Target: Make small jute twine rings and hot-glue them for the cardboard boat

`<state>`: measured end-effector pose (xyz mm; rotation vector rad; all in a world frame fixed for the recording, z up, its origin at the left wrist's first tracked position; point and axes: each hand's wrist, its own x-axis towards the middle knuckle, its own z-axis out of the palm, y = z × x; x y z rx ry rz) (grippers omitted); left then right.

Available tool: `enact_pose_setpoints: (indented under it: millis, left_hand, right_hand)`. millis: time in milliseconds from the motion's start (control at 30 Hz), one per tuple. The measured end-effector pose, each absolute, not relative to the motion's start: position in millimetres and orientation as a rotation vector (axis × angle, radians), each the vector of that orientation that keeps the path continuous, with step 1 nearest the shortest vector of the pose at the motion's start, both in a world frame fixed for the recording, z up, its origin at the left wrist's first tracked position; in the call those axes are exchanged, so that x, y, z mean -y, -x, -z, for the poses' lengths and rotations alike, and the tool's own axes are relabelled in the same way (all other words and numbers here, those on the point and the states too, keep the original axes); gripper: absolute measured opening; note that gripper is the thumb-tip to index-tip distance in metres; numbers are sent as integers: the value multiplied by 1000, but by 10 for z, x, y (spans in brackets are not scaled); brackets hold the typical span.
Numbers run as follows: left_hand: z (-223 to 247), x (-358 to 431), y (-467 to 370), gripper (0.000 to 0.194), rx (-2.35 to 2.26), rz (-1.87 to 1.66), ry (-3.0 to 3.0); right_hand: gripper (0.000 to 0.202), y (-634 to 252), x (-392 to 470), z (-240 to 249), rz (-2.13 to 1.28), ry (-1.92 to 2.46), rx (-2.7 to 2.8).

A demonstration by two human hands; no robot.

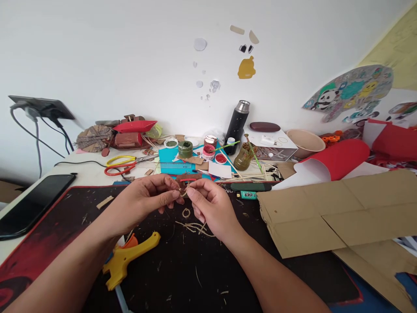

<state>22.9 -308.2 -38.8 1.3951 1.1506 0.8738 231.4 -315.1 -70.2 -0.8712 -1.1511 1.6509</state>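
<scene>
My left hand (159, 193) and my right hand (206, 202) meet over the black desk mat (182, 265), fingertips almost touching. Each one pinches a short piece of tan twine (183, 193) that curves between them. Just below lies a small twine ring (186, 212), with several loose cut lengths of twine (195, 227) under my right hand. Behind the fingertips stands a small red and brown object (189, 177), partly hidden. A yellow glue gun (130, 258) rests beside my left forearm.
Scissors (121, 165), green paint jar (185, 149), red paint jar (209, 151) and black thermos (237, 126) stand along the back. Cardboard sheets (342, 213) cover the right side. A phone (32, 204) lies at left. A green lighter (248, 195) sits right of my hands.
</scene>
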Motion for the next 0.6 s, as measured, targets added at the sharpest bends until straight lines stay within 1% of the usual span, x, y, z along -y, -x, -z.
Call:
enact_pose_setpoints:
  millis: [333, 433, 600]
  left_hand:
    - [356, 3077, -232, 30, -1143, -808, -1433]
    - [335, 3064, -217, 31, -1202, -808, -1469]
    - [359, 3043, -160, 27, -1283, -825, -1654]
  right_hand:
    - [37, -2310, 3145, 717, -1695, 865, 1159]
    - [32, -2307, 3146, 740, -1676, 886, 1185]
    - [20, -2312, 3174, 754, -1556, 997, 1324]
